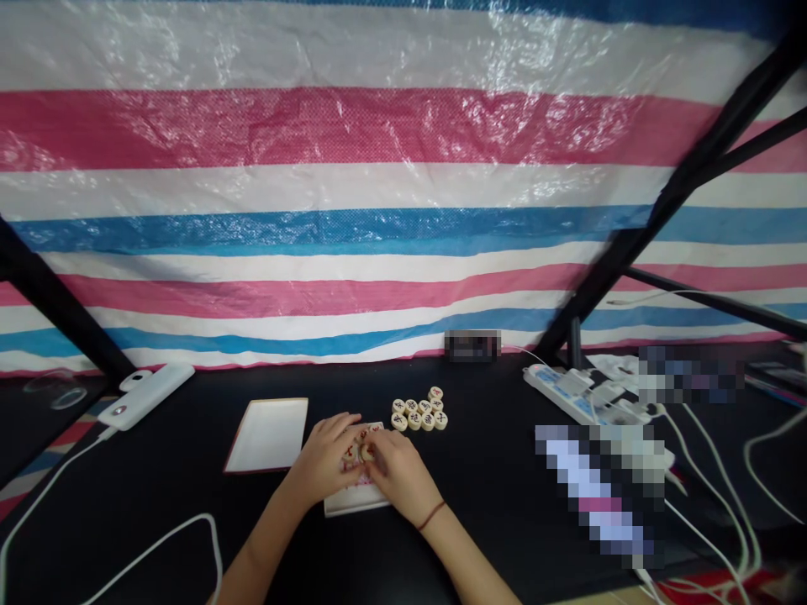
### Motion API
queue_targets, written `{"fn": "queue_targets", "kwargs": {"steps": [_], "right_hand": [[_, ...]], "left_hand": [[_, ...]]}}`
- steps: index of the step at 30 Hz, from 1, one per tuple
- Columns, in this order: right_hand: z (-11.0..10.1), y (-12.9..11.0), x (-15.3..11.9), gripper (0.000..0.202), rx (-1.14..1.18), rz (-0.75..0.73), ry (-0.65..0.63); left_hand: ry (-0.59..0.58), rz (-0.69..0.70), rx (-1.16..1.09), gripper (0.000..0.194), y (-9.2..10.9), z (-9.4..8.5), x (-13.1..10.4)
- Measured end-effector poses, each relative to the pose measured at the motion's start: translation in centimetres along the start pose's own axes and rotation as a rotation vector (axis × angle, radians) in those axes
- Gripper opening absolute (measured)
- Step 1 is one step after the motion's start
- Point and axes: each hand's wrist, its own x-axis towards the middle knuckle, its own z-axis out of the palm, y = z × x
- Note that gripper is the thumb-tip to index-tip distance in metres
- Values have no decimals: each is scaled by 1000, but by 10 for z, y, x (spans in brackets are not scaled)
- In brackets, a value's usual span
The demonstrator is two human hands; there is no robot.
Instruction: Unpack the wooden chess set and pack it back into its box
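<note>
Both hands meet over a white box [353,502] in the middle of the black table, with cream Chinese chess pieces [350,454] with red characters in it. My left hand [326,454] curves around the pieces from the left, thumb on the near side and fingers on the far side. From the right, my right hand [402,470] has its fingers bent down onto a piece near the box's middle; its fingertips are partly hidden. Just beyond that hand, several loose Chinese chess pieces [414,420] stand in close rows, mostly with dark characters.
A white box lid [268,435] with a dark red edge lies to the left. Farther left is a white power bank [148,399] with a cable. A power strip [561,393], cables and a blurred-out phone-like object [593,496] occupy the right. Striped sheeting [353,185] hangs behind the table.
</note>
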Motion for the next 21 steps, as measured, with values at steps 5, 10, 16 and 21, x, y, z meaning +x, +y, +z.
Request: {"fn": "queue_targets", "kwargs": {"steps": [5, 10, 16, 21], "right_hand": [[4, 4, -2, 16, -213, 10, -36], [7, 6, 2, 11, -297, -10, -71], [5, 3, 3, 10, -274, -38, -52], [-36, 31, 15, 14, -170, -14, 62]], "left_hand": [[-84, -57, -14, 56, -5, 5, -1], [-64, -54, -80, 53, -8, 9, -1], [-73, -52, -117, 61, -9, 9, -1], [-157, -156, -57, 73, 1, -1, 5]]}}
